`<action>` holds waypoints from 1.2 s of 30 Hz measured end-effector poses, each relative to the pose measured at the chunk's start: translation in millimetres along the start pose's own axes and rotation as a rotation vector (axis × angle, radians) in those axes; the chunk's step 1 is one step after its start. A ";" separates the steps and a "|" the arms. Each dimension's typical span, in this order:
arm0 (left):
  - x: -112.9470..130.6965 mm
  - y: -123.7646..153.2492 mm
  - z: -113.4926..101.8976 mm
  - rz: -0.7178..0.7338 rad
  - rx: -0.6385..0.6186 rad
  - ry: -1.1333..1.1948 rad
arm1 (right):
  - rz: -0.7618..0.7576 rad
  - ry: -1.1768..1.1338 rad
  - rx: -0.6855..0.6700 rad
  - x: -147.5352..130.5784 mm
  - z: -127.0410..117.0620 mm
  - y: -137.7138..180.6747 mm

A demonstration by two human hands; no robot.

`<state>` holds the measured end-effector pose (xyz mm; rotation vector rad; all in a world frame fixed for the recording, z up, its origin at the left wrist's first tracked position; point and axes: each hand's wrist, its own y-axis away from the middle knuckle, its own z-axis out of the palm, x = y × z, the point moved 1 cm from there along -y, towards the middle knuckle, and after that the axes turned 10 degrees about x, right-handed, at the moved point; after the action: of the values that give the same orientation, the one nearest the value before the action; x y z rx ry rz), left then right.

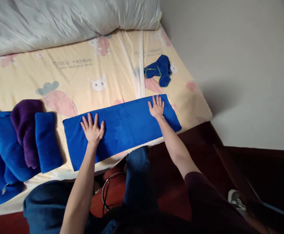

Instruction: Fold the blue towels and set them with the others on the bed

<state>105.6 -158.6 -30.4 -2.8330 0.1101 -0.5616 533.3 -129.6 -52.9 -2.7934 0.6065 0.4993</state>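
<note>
Got both palms flat, fingers spread, gripping nothing: left hand [92, 129] and right hand [156, 107] press on the long folded blue terry towel [122, 126]. Folded blue and purple towels [25, 143] sit left, and a crumpled blue cloth [160, 70] lies farther back.

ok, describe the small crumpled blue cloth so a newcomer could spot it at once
Start at the bed sheet printed with rabbits and carrots, and go to its far right side, beyond the long blue towel under both hands. The small blue cloth lies there alone, crumpled, with green edging, unlike the folded towels stacked at the left.
</note>
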 end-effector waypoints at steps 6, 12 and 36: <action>-50.6 -12.8 -19.2 -0.125 0.096 -0.105 | 0.079 0.101 0.024 42.2 2.6 -29.5; -74.7 -28.4 -38.3 -0.120 0.020 -0.060 | 0.034 0.103 -0.076 48.4 -14.2 -37.5; -85.9 221.2 -105.5 -0.115 0.022 0.006 | 0.280 -0.713 0.277 -27.0 -75.7 246.2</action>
<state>-19.7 -386.0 -24.7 -2.8293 -0.0580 -0.5922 423.4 -360.7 -12.4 -2.0680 0.8075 1.2733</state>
